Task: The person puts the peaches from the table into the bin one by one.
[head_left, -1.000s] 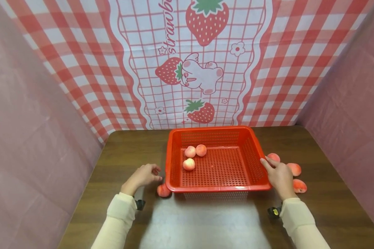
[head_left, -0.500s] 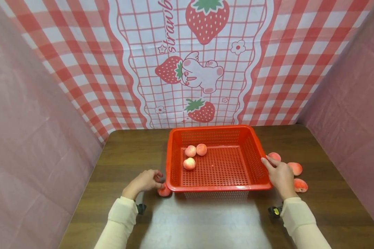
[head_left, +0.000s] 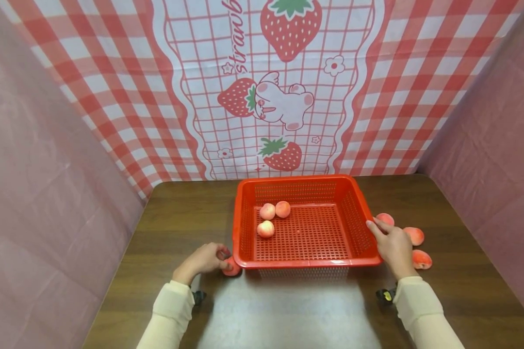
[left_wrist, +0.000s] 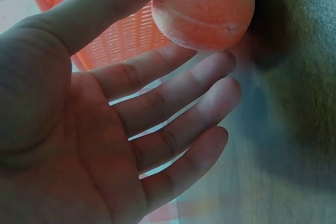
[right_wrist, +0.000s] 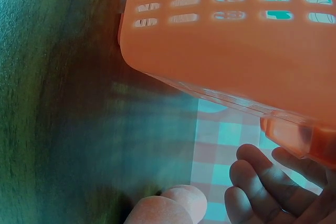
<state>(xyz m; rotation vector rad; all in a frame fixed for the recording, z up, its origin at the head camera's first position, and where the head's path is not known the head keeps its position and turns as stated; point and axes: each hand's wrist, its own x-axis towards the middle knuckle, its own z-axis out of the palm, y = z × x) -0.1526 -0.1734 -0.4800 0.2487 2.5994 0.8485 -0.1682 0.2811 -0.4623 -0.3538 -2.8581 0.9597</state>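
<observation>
A peach (head_left: 233, 267) lies on the table against the basket's front left corner. My left hand (head_left: 203, 259) is at its left side, pinching it between thumb and index finger. In the left wrist view the other fingers (left_wrist: 173, 103) spread away from the peach (left_wrist: 207, 9). The red plastic basket (head_left: 307, 263) stands in the middle, with several peaches, such as this pale one (head_left: 265, 229), grouped at its left inside. My right hand (head_left: 393, 248) grips its right rim, thumb over the edge. Below the rim, in the right wrist view, the fingers (right_wrist: 262, 177) curl outside the basket wall (right_wrist: 226, 56).
Right of the basket, beyond my right hand, lie a peach near the rim (head_left: 385, 219), another peach (head_left: 414, 236) and a nearer peach (head_left: 421, 259). Brown wooden table (head_left: 179, 208) extends on both sides. A strawberry-print cloth (head_left: 279, 97) hangs behind, with pink cloth at each side.
My left hand has moved down and slightly right onto the peach, its thumb and index finger closing in on it. The right hand and the basket have stayed in place.
</observation>
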